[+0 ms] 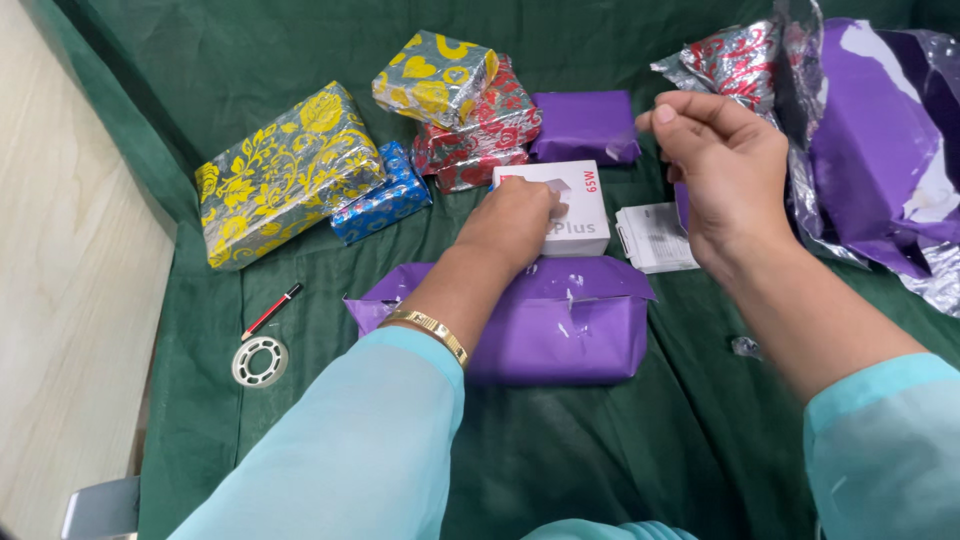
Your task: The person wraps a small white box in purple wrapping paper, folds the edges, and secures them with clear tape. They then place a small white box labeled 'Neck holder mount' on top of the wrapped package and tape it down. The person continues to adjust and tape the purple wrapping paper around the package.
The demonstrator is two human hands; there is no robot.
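In the head view, the left hand point(515, 225) presses with bent fingers on the white box point(560, 205) behind the purple parcel point(560, 325), while the right hand point(725, 170), fingertips pinched on something too small to tell, should stay steady above.

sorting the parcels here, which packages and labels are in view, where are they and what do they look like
White box: centre, printed lid, left hand on it.
Purple parcel: nearest, half wrapped.
Small purple parcel: behind the box.
Yellow-floral parcel: far left, large.
Blue parcel: beside it.
Heart-print parcel: atop red-rose parcels.
White label: below right hand.
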